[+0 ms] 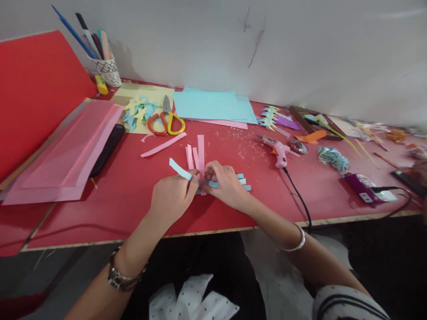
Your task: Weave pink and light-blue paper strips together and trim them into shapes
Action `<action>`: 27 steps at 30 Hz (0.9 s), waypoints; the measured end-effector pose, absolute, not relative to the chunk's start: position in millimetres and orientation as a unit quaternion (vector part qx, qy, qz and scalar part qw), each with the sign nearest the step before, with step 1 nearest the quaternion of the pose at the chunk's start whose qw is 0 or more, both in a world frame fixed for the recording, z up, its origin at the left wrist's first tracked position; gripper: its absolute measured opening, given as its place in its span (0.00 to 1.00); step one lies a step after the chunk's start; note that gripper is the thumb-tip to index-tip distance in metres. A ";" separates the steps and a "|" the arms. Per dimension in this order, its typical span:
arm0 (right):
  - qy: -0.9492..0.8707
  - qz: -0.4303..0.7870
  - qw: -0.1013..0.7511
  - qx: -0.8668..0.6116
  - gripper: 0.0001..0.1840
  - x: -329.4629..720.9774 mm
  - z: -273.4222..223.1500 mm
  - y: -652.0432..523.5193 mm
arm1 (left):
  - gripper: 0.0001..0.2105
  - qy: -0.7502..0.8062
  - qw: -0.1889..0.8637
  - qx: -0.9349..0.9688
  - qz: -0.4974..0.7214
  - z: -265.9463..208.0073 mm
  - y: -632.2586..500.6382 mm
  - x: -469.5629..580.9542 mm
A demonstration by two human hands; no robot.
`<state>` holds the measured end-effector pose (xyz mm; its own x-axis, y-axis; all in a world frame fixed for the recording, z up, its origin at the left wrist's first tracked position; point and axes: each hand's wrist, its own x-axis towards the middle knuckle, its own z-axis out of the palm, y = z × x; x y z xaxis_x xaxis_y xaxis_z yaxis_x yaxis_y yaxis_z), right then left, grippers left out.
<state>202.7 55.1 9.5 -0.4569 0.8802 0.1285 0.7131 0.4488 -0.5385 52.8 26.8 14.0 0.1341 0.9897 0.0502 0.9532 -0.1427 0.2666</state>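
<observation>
Pink paper strips [200,153] stand lengthwise across light blue paper strips [246,182] on the red table, crossing under my fingers. My left hand [173,195] pinches a light blue paper strip [179,169], whose free end sticks up to the left. My right hand [225,184] is closed at the crossing, its fingertips against the strips; the exact grip is hidden. Blue strip ends poke out to the right from beneath it. A loose pink strip [163,145] lies beyond my left hand.
Scissors [166,120] and paper scraps [140,111] lie behind, left of blue sheets [210,106]. Pink sheets [70,151] are stacked at left, near a pen cup [108,71]. To the right are a glue gun [277,150] with its cord and a purple power box [363,189].
</observation>
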 end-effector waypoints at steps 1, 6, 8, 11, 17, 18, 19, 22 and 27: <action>-0.832 0.193 0.198 -0.482 0.11 202.8 9.0 54.4 | 0.19 0.649 0.085 0.747 0.113 13.7 26.7 52.8; -0.865 0.157 0.168 -0.445 0.04 206.2 10.3 52.9 | 0.16 0.648 0.082 0.748 0.120 12.1 26.2 51.7; -0.885 0.160 0.133 -0.417 0.02 208.7 12.6 52.3 | 0.16 0.645 0.080 0.750 0.124 11.9 25.9 51.4; -0.895 0.171 0.099 -0.400 0.05 212.4 16.3 50.9 | 0.16 0.643 0.081 0.751 0.132 12.3 25.1 51.3; -0.898 0.184 0.080 -0.391 0.10 216.6 18.0 49.3 | 0.16 0.588 0.084 0.791 0.146 11.3 25.5 48.7; -0.896 0.182 0.080 -0.397 0.09 217.7 17.3 49.3 | 0.16 0.562 0.081 0.809 0.152 10.5 25.6 47.8; -0.892 0.180 0.085 -0.405 0.08 219.5 16.4 49.3 | 0.15 0.537 0.079 0.825 0.157 9.6 25.6 46.9; -0.868 0.152 0.142 -0.451 0.07 231.1 15.8 48.1 | 0.13 0.497 0.080 0.849 0.162 6.6 24.6 44.9; -0.809 0.104 0.323 -0.480 0.18 262.7 34.5 40.1 | 0.10 0.493 0.106 0.849 0.156 1.0 22.1 42.2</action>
<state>262.7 40.1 34.5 -0.3293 0.8439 0.4236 0.7099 0.5171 -0.4783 42.2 22.1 1.0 0.4651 0.8705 0.1610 0.8046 -0.4915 0.3331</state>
